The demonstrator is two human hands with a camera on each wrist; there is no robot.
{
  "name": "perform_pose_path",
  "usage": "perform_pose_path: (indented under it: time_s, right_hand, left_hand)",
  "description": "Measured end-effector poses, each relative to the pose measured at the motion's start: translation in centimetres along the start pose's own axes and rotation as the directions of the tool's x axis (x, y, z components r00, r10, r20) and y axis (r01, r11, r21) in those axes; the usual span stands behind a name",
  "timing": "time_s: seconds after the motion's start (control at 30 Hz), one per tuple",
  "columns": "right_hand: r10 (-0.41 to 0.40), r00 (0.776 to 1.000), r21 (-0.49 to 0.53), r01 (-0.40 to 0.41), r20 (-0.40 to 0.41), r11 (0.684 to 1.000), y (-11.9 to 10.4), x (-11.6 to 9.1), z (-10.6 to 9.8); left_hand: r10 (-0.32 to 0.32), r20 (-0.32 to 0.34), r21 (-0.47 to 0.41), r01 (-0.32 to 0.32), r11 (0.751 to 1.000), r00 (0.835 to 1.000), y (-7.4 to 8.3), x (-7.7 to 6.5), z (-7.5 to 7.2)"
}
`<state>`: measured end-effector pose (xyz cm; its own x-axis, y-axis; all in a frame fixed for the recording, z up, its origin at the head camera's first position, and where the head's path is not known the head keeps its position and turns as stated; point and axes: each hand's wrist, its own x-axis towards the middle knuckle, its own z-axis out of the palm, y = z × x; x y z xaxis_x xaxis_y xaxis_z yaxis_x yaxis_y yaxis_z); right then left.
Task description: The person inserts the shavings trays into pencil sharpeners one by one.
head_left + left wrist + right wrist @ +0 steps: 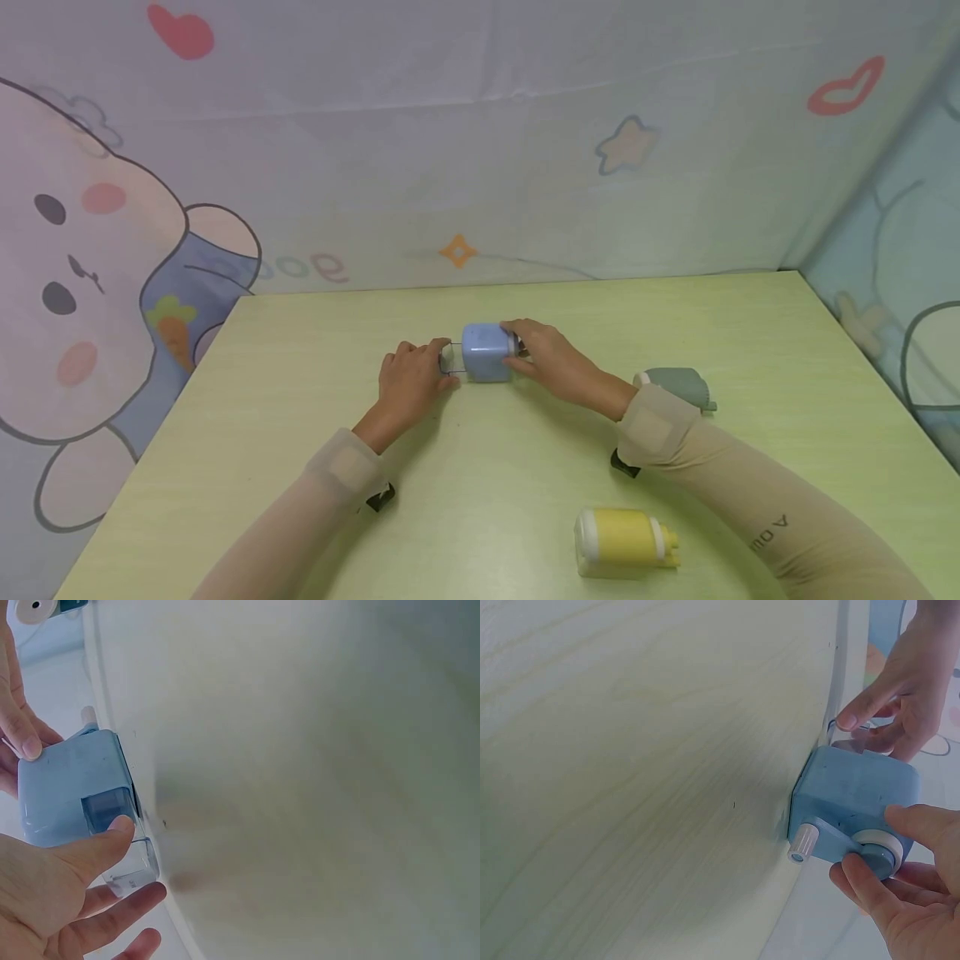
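A blue hand-crank pencil sharpener lies on the table between the two hands. Its clear shavings drawer sticks partly out of the left end of the body. My left hand pinches that drawer between thumb and fingers. At the other end, my right hand grips the blue body, with fingers near the crank's round hub. The crank arm and its pale knob show in the right wrist view, pointing to the side. I cannot tell whether shavings are inside the drawer.
A grey-green sharpener-like object lies behind the right forearm. Nearer the front edge, right of centre, lies a yellow and white one. A printed cloth wall stands along the table's back edge.
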<state>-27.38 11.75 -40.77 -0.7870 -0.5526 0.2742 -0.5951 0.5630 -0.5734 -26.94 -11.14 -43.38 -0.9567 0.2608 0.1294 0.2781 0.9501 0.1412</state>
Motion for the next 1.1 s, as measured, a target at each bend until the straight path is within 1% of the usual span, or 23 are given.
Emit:
perform_pose_path:
  time_s: [0.37,0.6,0.93,1.1]
  right_hand:
    - [0.004,1.000,-0.009,-0.004,-0.003,1.000,-0.11,-0.01,-0.10]
    - [0.006,1.000,-0.004,-0.006,0.001,1.000,-0.12,-0.03,-0.10]
    - [0.015,1.000,0.003,-0.015,0.002,1.000,-0.10,-0.04,-0.04]
    - [0.012,1.000,0.008,-0.012,0.005,1.000,-0.11,-0.08,-0.10]
  left_hand:
    - [0.001,0.017,0.000,-0.001,1.000,1.000,0.27,0.27,-0.03]
    - [0.000,0.012,0.000,0.000,1.000,1.000,0.33,0.36,0.05]
    - [0.039,-0.015,0.005,-0.039,0.999,0.999,0.41,0.39,0.16]
    - [0.045,-0.012,0.005,-0.045,0.999,0.999,0.45,0.46,0.15]
